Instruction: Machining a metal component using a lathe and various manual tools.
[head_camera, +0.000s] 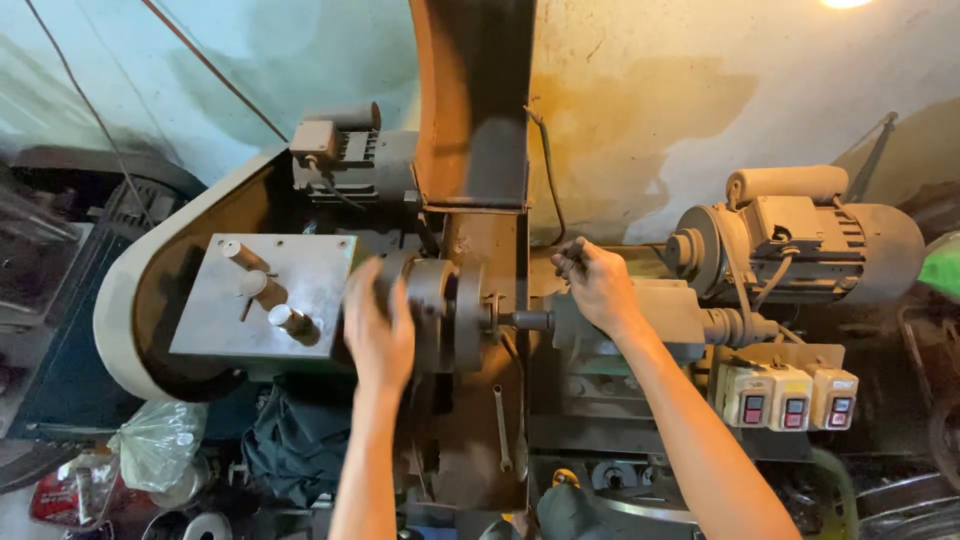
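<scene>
At the middle of the machine, the round metal chuck (440, 312) sits on its spindle, with a short shaft (527, 320) sticking out to its right. The left hand (378, 330) lies spread over the chuck's left face, fingers curled around its rim. The right hand (597, 284) rests on the grey housing (672, 312) just right of the shaft, fingers loosely bent; it may be pinching something small, too blurred to tell. Far right stands an electric motor (800, 238), with three switch boxes (788, 396) nearer. Left, a steel plate (262, 292) carries three pegs.
</scene>
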